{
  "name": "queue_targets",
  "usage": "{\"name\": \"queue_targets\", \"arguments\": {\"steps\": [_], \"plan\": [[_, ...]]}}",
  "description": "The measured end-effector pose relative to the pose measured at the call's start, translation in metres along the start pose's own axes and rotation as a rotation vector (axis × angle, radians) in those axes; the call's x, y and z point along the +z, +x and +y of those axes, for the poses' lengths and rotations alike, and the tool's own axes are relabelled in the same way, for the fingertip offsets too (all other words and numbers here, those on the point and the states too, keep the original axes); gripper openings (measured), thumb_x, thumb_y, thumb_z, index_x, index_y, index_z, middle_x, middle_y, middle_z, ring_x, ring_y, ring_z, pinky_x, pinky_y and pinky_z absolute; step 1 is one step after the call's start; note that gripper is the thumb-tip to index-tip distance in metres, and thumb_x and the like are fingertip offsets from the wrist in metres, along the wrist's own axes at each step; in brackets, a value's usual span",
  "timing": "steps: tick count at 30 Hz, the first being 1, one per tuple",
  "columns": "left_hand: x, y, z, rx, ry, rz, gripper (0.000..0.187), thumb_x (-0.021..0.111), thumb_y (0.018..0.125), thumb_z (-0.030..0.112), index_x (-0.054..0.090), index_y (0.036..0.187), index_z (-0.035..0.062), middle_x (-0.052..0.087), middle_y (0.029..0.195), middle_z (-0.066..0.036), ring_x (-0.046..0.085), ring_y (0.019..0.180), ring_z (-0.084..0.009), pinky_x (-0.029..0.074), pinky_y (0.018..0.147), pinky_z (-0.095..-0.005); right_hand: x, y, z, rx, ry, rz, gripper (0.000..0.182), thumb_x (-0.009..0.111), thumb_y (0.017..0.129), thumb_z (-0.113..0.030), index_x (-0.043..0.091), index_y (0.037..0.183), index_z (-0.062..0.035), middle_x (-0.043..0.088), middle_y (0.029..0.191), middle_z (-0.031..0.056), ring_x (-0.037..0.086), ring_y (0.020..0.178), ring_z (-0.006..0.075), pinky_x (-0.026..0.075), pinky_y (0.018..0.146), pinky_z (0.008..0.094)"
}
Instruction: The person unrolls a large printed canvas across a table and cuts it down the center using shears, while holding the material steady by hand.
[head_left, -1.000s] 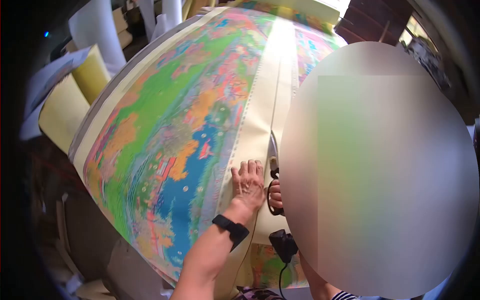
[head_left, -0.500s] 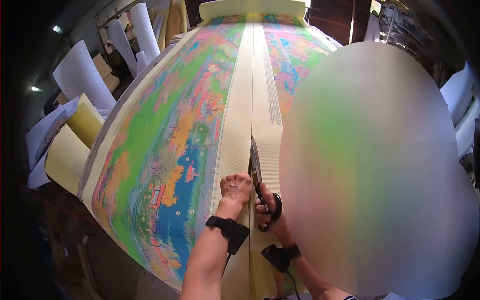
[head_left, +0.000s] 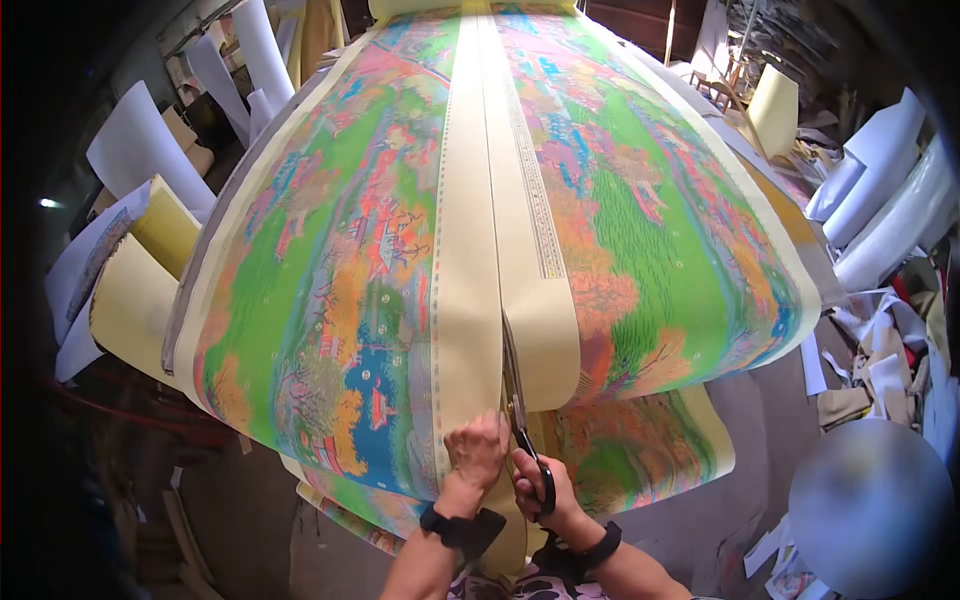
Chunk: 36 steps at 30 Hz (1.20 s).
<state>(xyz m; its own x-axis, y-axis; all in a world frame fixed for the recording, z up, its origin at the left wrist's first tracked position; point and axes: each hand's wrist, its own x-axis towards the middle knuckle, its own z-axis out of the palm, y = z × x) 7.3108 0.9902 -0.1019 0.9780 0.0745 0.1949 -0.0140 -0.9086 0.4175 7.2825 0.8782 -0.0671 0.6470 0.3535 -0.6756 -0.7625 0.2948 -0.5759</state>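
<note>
A wide printed sheet (head_left: 280,240) with a colourful landscape pattern stretches away from me, with a plain cream strip (head_left: 470,240) down its middle. My right hand (head_left: 548,492) grips black-handled scissors (head_left: 514,385), whose long blades point away from me along the line in the cream strip. Closed in a fist, my left hand (head_left: 476,450) holds the cream edge just left of the blades. To the right of the scissors, the sheet's right half (head_left: 650,290) ends in a curved, loose front edge. Both wrists wear black straps.
Another printed piece (head_left: 640,450) hangs below the right half. Rolled sheets (head_left: 150,150) stand at the left, with a cream roll (head_left: 125,300) nearer. White rolls (head_left: 890,200) and scraps (head_left: 880,360) are piled at the right. A blurred round patch covers the lower right.
My hands and the scissors sit lower in the view, as does the sheet's pattern. The big blurred area on the right has shrunk, showing the sheet's right half and its loose front edge.
</note>
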Motion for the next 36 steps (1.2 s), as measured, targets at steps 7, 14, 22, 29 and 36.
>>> {"name": "queue_targets", "arguments": {"steps": [7,14,22,29,36], "plan": [[0.009,-0.005,-0.012,0.031,-0.1,-0.029,0.017,0.052,0.068,0.012,0.042,0.054,0.0087,0.042,0.045,-0.009,0.044,0.039,-0.0244,0.032,0.037,-0.034,0.019,0.074,-0.086,-0.042,0.096,0.039,0.031,0.054,0.074,-0.031,0.038,0.057,-0.0106,0.031,0.041,-0.0062,0.026,0.026,0.0039,0.018,0.024,0.0181],[0.038,-0.004,-0.028,0.037,-0.195,-0.136,0.009,0.053,0.065,0.011,0.048,0.067,0.0045,0.046,0.057,-0.013,0.047,0.051,-0.0265,0.037,0.045,-0.0373,0.04,0.211,-0.199,-0.1,-0.003,0.11,0.038,0.059,0.066,-0.041,0.038,0.057,-0.0106,0.032,0.042,-0.005,0.026,0.026,0.0054,0.018,0.024,0.02],[0.082,0.062,-0.063,0.08,-0.283,-0.63,0.013,0.053,0.066,0.02,0.05,0.069,0.0067,0.046,0.053,-0.013,0.047,0.05,-0.028,0.037,0.045,-0.0376,0.034,0.323,-0.283,-0.028,0.005,0.021,0.045,0.06,0.061,-0.049,0.036,0.062,-0.0113,0.028,0.042,-0.0054,0.024,0.029,0.0059,0.021,0.029,0.0212],[0.052,0.341,-0.06,0.178,0.077,0.128,0.044,0.065,0.053,0.03,0.043,0.081,0.0041,0.046,0.074,-0.01,0.046,0.07,-0.0239,0.035,0.056,-0.0331,0.031,0.315,-0.308,0.193,0.321,-0.259,0.047,0.057,0.061,-0.053,0.036,0.063,-0.0115,0.026,0.041,-0.0045,0.023,0.028,0.0075,0.021,0.029,0.0215],[0.078,0.422,-0.041,-0.034,0.386,-0.003,0.029,0.06,0.056,0.022,0.051,0.079,0.0052,0.052,0.074,-0.008,0.05,0.072,-0.0228,0.038,0.06,-0.0331,0.027,0.31,-0.312,0.19,0.285,-0.308,0.045,0.05,0.066,-0.053,0.038,0.056,-0.0118,0.029,0.039,-0.0042,0.027,0.026,0.0085,0.023,0.028,0.0223]]}}
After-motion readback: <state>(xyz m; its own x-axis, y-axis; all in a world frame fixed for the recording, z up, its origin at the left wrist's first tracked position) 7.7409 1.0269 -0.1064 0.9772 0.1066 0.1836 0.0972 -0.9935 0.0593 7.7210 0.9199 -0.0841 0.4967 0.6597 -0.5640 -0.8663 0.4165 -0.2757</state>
